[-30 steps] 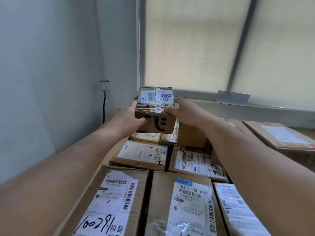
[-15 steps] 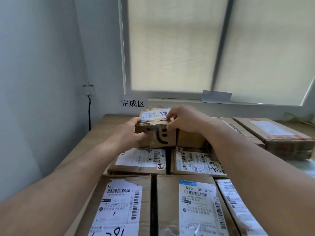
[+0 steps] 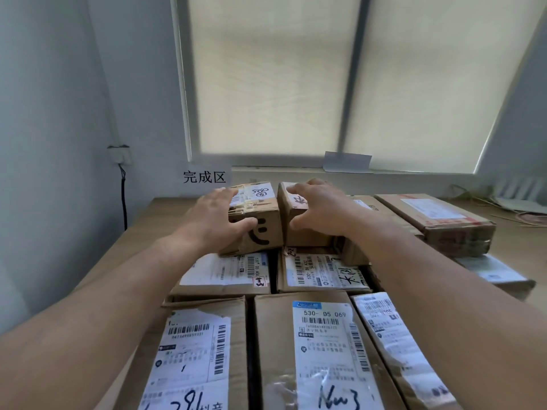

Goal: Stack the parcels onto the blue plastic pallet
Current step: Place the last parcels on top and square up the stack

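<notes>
Far off, the left hand (image 3: 216, 223) grips the smile box (image 3: 262, 230), the right hand (image 3: 322, 211) grips the brown box (image 3: 310, 241) beside it; next, probably, let go softly.

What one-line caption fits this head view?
Left hand grips the smiley-marked parcel atop the stack while the right hand holds the neighbouring box beside it.

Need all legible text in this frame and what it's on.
"完成区": white wall sign.
"530- D5 069": label on front middle parcel.
"Nw3": handwritten, same label.
"H-3": red-edged tag, second-row left parcel.
Smiley parcel: drawn face; its top scrawl unclear.
Plain parcel: handwriting mostly under right hand.
Barcode digits, small print, other handwriting: too small or cut off.
</notes>
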Demonstrator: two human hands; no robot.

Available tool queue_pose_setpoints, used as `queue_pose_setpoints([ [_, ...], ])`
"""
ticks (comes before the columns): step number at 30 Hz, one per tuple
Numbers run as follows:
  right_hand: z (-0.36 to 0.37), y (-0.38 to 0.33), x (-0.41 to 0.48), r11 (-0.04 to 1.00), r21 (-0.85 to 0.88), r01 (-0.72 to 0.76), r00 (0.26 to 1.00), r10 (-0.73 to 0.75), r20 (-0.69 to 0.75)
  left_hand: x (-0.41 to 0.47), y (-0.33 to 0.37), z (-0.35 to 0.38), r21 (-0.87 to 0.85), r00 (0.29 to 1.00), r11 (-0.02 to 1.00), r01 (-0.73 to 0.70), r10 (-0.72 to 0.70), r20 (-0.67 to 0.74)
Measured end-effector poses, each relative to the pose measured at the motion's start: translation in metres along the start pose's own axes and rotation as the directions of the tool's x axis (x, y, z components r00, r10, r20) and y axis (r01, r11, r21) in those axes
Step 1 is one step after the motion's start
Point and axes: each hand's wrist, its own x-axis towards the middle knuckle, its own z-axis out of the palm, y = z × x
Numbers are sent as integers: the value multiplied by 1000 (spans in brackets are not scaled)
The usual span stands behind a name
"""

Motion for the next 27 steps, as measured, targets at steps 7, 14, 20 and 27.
queue_pose_setpoints([
  [7,-18,23,-29,999,-44,12,990,-18,-138,-10,41,-5,130,993,988,-80,90,-73],
  [14,-45,71,-83,987,-162,-4,968,-37,-247,-24,123,5,183,953,956,-229,259,-158],
  [20,-76,135,-144,968,-224,-117,952,45,-301,-39,202,24,270,921,904,-332,372,-112],
  [27,-114,219,-217,929,-295,-222,940,123,-317,-56,314,52,248,900,886,-393,425,-92],
])
